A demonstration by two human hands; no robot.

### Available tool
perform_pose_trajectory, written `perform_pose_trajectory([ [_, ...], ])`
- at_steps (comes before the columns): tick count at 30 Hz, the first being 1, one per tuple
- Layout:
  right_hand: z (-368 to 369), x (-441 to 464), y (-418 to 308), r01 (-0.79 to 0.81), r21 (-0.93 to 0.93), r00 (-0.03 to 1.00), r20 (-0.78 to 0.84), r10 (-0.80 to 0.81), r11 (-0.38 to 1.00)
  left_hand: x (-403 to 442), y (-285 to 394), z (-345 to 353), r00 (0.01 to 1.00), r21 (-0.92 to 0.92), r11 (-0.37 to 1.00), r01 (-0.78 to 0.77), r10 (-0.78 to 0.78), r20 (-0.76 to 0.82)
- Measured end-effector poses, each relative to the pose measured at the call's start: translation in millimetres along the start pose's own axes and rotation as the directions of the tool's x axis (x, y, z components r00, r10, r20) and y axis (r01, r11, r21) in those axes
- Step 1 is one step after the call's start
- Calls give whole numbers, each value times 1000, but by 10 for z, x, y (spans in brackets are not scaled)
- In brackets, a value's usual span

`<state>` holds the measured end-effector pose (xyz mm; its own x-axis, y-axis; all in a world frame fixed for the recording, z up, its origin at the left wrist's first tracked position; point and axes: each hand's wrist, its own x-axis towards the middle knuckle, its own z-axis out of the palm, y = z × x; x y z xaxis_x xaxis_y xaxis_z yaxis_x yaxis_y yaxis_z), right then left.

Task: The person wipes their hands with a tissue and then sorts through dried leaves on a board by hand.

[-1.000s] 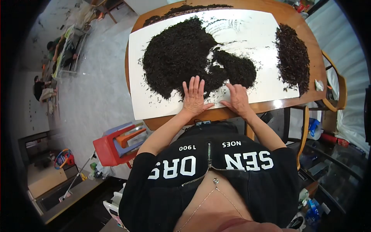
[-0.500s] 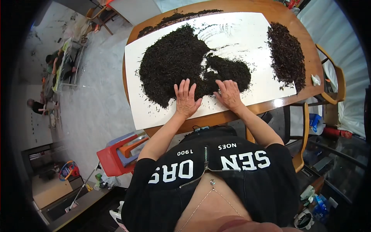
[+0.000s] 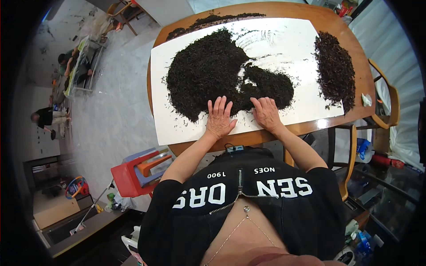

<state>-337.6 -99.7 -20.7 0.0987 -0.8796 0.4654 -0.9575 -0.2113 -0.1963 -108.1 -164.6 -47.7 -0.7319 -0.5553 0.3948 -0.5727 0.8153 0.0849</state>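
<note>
A large heap of dark, dry shreds (image 3: 202, 71) lies on a white board (image 3: 177, 131) on the wooden table. A smaller dark pile (image 3: 275, 86) joins it on the right. My left hand (image 3: 219, 119) rests with spread fingers at the heap's near edge, fingertips touching the shreds. To its right, my right hand (image 3: 267, 114) lies on the board with its fingertips at the near edge of the smaller pile, fingers somewhat apart. Neither hand visibly holds anything. Another pile of coarser, reddish-dark pieces (image 3: 335, 68) sits at the right, partly on the board's edge.
A strip of dark shreds (image 3: 217, 20) runs along the table's far edge. Wooden chairs (image 3: 390, 104) stand at the right. Red and blue stools (image 3: 126, 179) are at the lower left. Two people (image 3: 43, 117) (image 3: 66, 60) are far off at the left.
Both hands first reached slightly farther into the shreds, then came back toward the near edge. The camera view has shifted a little. The far people have changed posture.
</note>
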Motion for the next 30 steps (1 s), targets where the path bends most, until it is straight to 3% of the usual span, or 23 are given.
perform_pose_trajectory([
  [26, 45, -58, 48, 27, 7, 998, 55, -27, 1000, -38, 74, 50, 991, -31, 991, 130, -130, 13],
  [30, 70, -43, 36, 69, -9, 997, -23, -69, 998, 131, -40, 2, 999, 28, 999, 29, -29, -16],
])
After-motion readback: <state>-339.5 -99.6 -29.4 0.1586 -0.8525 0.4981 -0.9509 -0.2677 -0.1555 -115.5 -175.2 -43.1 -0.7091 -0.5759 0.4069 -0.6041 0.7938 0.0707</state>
